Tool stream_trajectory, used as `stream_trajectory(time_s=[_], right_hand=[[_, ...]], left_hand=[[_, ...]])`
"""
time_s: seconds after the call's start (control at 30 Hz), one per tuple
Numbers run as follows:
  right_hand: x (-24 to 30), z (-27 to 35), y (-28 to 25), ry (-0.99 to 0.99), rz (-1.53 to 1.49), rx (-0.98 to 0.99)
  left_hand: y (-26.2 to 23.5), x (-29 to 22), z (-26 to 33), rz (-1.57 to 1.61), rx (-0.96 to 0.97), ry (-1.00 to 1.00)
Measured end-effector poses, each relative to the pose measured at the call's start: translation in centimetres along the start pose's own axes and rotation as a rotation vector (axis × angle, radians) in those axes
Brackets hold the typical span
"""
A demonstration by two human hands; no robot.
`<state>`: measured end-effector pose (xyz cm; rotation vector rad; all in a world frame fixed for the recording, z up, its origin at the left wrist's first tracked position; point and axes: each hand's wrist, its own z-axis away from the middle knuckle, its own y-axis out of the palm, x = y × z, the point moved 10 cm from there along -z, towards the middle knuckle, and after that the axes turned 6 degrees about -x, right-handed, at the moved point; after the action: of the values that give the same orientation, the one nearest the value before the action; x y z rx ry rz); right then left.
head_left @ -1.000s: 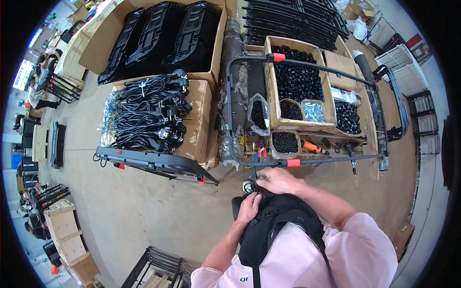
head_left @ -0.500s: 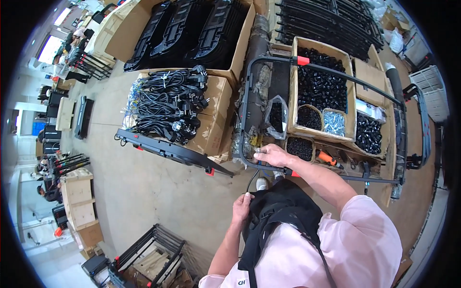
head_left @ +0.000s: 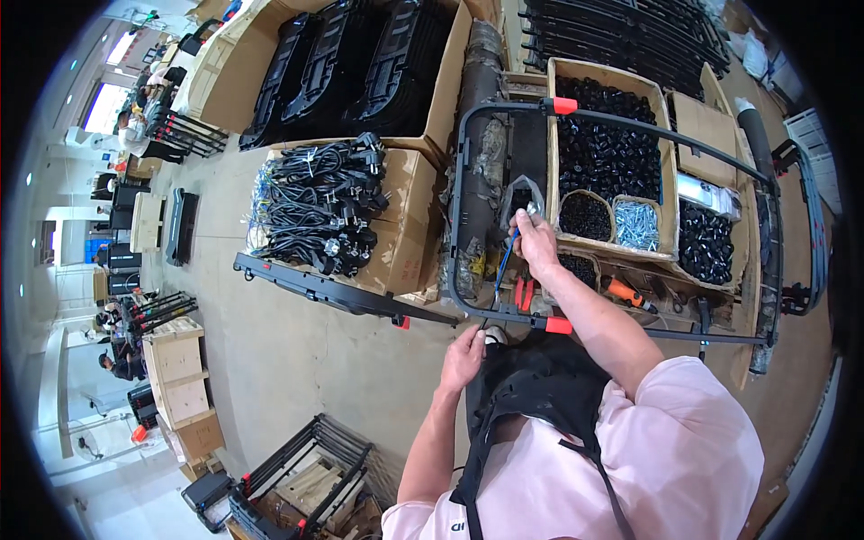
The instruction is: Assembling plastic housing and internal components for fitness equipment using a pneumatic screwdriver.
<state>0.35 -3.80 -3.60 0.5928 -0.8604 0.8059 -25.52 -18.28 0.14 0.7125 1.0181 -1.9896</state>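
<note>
Cable [head_left: 484,327] seems pinched in the left hand [head_left: 463,358], probably to steady it by the near bar of the black frame [head_left: 515,318]. Ahead and rightward, the right hand [head_left: 535,243] grips a blue wire [head_left: 505,261], apparently held high to keep it straight; the shiny bit at its fingertips is unclear. Red-handled pliers [head_left: 523,293] lie just nearer, perhaps for quick reach. Beyond that hand, silver screws [head_left: 637,225] sit sorted from black parts [head_left: 605,135].

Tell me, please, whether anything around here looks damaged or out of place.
Yes: the covering on the thick dark bar, left of the parts box, looks ragged and torn. The carton under the cables also has pale, peeled-looking patches, suggesting wear.
</note>
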Motion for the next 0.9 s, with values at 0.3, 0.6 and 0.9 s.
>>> stream_trajectory(time_s=[0.3, 0.6, 0.9], right_hand=[[3.0, 1.1, -0.1, -0.463, 0.791, 0.097], [-5.1, 3.6, 0.3, 0.340, -0.246, 0.167], [-0.7, 4.6, 6.2, -0.020, 0.488, 0.302]], left_hand=[[3.8, 1.6, -2.8, 0.580, 0.132, -0.074], [5.6, 2.7, -2.8, 0.707, 0.225, -0.156], [5.5, 3.3, -2.7, 0.824, 0.088, -0.165]])
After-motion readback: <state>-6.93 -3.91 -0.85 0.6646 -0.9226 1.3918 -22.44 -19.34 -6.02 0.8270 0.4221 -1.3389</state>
